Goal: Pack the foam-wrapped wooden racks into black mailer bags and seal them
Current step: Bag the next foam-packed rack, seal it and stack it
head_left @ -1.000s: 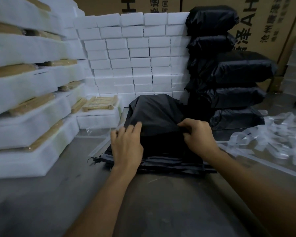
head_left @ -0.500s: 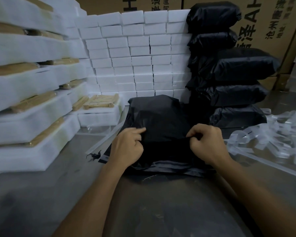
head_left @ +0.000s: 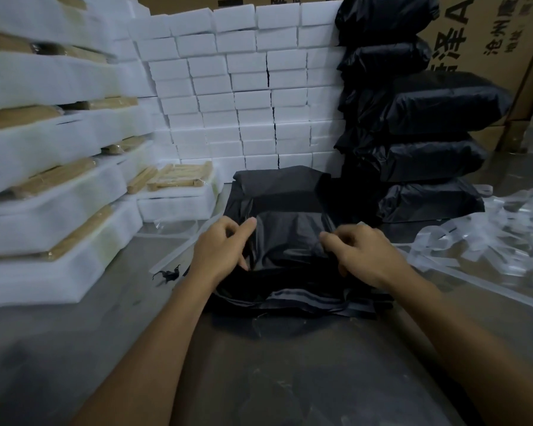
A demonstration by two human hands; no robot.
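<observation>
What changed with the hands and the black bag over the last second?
The left hand went from lying flat with straight fingers on the black bag to curling and pinching the film. The right hand kept its pinch on the bag's other side, shifting slightly. The bag stayed on the table; the foam-wrapped racks and the packed bags did not move.

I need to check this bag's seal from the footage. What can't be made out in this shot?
Head view only:
- What is inside the black mailer bag: its opaque film hides it.
- Whether the flap is stuck down: the left hand and right hand pinch and cover the folded film.
- Contents of the stacked sealed bags: opaque.
- Printing on the cardboard boxes: cut off by the top edge.
</observation>
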